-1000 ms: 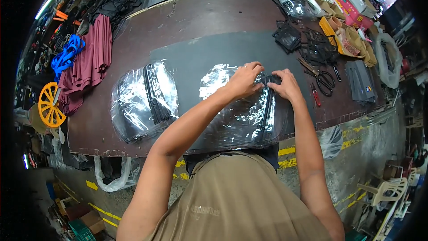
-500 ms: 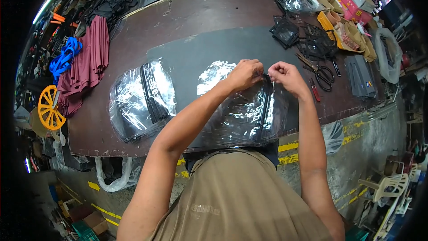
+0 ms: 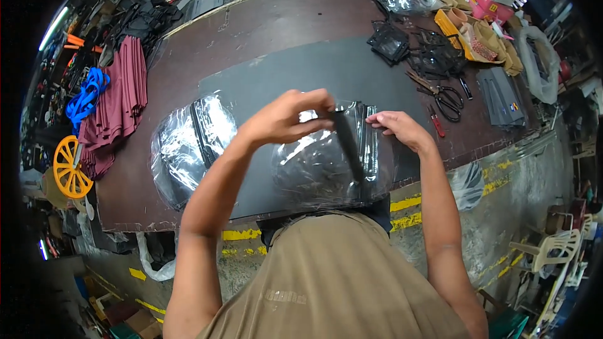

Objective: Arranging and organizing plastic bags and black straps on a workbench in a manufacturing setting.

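In front of me lies a stack of clear plastic pieces (image 3: 301, 172) with black zipper strips along the right side. My left hand (image 3: 295, 118) is closed in a pinch at the top end of a black zipper strip (image 3: 347, 141), raised at a slant and blurred by motion. My right hand (image 3: 402, 128) is at the upper right of the stack, thumb and fingers pinched on the clear edge beside another strip. A second stack of clear plastic pieces with a black zipper (image 3: 200, 129) lies to the left, touched by neither hand.
Right of the stack lie black-handled scissors (image 3: 448, 102), red-handled snips (image 3: 436, 122), grey flat pieces (image 3: 500, 97) and black mesh pieces (image 3: 433, 56). An orange box (image 3: 468, 37) stands behind them. Maroon fabric (image 3: 122, 94), a blue strap (image 3: 89, 97) and an orange wheel (image 3: 70, 167) are at the left.
My left hand has moved left, drawing the zipper strip away from the right hand. My right hand has come down slightly, beside the zipper. The view has shifted a little.
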`<state>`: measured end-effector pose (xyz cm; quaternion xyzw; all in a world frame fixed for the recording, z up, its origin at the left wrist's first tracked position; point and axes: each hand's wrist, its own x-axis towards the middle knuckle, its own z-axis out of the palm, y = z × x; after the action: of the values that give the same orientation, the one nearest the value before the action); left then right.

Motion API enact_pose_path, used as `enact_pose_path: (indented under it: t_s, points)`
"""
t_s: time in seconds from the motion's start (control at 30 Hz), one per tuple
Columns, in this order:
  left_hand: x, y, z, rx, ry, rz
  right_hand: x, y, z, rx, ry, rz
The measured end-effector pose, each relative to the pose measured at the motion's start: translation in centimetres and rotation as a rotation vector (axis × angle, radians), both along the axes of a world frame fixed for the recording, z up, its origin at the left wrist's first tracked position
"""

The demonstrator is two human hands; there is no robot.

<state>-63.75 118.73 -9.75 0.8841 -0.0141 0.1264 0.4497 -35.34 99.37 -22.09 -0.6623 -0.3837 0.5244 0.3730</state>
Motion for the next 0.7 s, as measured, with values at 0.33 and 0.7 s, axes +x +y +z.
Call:
enact_pose_path:
  t_s: [0.33, 0.7]
  points:
    - [-24.6, 0.9, 17.1, 0.264, -0.638, 0.395, -2.4, 2.2, -2.9, 0.183, -0.489, -0.045]
    - [-29.0, 15.7, 11.4, 0.065, 0.013, 0.668, -2.8, 3.8, -1.9, 0.053, -0.525, -0.078]
